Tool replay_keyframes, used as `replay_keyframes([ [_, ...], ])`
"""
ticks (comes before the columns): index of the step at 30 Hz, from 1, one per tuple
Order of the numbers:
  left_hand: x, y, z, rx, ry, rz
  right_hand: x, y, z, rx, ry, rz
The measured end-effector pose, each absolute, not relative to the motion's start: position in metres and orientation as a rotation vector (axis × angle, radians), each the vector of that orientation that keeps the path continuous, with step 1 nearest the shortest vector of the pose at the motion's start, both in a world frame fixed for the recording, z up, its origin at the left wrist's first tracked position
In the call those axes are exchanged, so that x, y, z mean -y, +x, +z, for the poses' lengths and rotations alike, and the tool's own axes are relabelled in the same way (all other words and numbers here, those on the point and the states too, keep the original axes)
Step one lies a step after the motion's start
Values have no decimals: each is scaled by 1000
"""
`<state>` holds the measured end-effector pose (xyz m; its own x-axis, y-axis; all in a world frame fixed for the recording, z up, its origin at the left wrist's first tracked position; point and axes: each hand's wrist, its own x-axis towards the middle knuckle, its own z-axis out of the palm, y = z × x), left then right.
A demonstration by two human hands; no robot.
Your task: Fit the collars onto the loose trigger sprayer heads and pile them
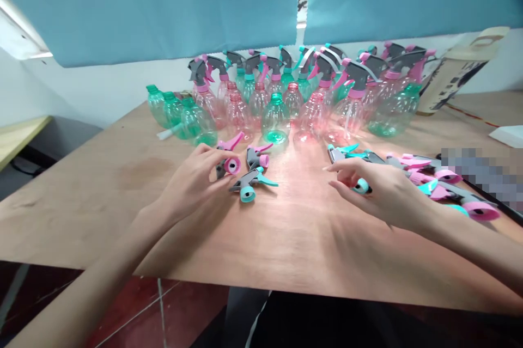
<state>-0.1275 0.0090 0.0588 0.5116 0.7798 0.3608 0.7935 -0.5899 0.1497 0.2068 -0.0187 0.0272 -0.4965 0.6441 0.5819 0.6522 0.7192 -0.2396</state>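
Observation:
My left hand (195, 174) is closed around a grey and pink trigger spray head (232, 166), its round pink collar facing me. Close beside it on the table lie another grey and pink spray head (258, 159) and a grey and teal one (249, 187). On the right, my right hand (368, 187) hovers over loose spray heads with its thumb and fingers apart. A teal collar (361, 185) shows just under its palm, and a teal-trigger spray head (342, 153) lies beyond the fingertips. Whether the fingers touch either one is hard to tell.
Open-necked green bottles (196, 122) stand at the back left, and a clear green one (276, 122) in front centre. Behind are several pink and green bottles, many with spray heads fitted (355, 84). Loose heads (445, 187) lie right, beside a blurred dark object (486, 174).

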Motion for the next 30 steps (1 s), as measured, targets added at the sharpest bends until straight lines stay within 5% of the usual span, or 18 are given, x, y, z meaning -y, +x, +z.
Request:
replay_keyframes([
  [30,-7,-98,28,1641,-2803,-445,21,276,20,2445,-1612,-19],
])
